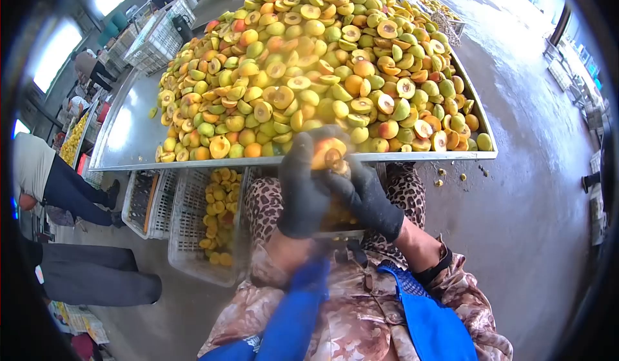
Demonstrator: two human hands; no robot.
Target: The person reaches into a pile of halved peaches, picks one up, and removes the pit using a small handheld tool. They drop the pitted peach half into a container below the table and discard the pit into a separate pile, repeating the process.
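Both hands wear black gloves and meet over my lap, in front of the near edge of the metal tray table point(387, 156). My left hand point(306, 184) is wrapped round a cut fruit half point(329, 151), its flesh and pit side facing up. Close against it, my right hand point(364, 196) has its fingers pressed together near the pit; whatever they hold is too small and blurred to name. A large heap of halved yellow-green and reddish fruit point(290, 84) lies on the tray just beyond my hands.
Below the table at left, a white crate point(187, 225) holds fruit halves point(221, 216), beside another crate point(145, 203). People stand at the left point(64, 180). A basket point(448, 29) is behind the heap at right. Fruit scraps point(440, 182) lie on the floor.
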